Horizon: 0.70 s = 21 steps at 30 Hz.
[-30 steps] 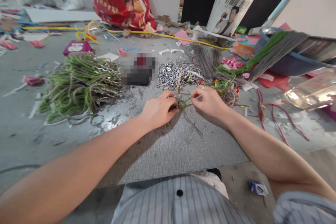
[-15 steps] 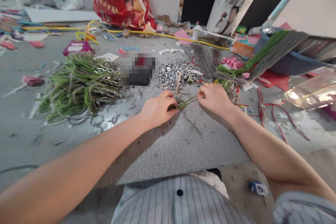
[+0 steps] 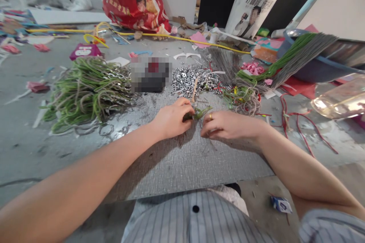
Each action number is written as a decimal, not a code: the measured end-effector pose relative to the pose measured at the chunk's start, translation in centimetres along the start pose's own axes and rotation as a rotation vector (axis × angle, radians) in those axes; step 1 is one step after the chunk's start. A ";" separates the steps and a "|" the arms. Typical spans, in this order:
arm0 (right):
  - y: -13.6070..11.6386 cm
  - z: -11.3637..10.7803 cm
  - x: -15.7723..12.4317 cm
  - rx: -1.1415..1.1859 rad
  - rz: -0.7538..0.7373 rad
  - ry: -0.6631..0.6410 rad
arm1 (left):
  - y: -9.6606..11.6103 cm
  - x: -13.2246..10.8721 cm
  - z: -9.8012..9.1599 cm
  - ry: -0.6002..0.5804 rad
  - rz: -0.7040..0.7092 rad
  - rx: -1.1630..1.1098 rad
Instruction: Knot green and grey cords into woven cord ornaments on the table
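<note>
Grey tabletop (image 3: 171,171) under a fingertip hold

Right hand (image 3: 225,126) rests with curled fingers; whether it grips anything cannot be told. Left hand (image 3: 175,119) pinches green cord (image 3: 202,112) at its fingertips. The cord's long axis runs rightward, slightly away from the wearer, its loose tip just beyond the right fingers, the nearer hand.

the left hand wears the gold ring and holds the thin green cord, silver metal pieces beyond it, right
Wrong hand: the head view shows the gold metal ring on the bare right hand. The bare left hand does hold the thin green cord, small silver metal pieces lying beyond it.
</note>
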State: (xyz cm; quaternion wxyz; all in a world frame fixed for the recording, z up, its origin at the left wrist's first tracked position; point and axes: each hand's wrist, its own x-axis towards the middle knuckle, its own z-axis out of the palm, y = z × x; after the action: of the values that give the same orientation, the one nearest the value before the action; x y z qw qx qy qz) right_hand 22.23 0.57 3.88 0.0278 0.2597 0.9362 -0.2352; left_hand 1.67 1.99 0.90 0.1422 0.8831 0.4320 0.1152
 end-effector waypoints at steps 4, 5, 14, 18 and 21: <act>-0.7 0.6 0.4 -0.046 0.019 0.010 | -0.3 0.0 0.4 0.006 0.010 0.025; -0.8 0.7 0.5 -0.066 0.019 0.003 | -0.4 0.0 0.4 0.013 0.019 0.032; -0.9 2.0 1.4 0.015 0.071 0.388 | -0.2 0.0 0.2 -0.010 -0.002 0.009; 0.2 2.8 2.5 0.209 0.223 0.787 | -0.1 0.1 0.1 -0.011 -0.008 -0.027; 0.7 3.3 3.1 0.225 0.327 0.756 | -0.3 0.2 0.2 -0.002 0.014 -0.053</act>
State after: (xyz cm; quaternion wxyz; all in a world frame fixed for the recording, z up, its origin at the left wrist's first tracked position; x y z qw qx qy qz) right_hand 19.68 1.11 0.12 -0.3091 0.4740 0.7955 -0.2168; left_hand 1.57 2.29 0.63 0.1649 0.8822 0.4225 0.1268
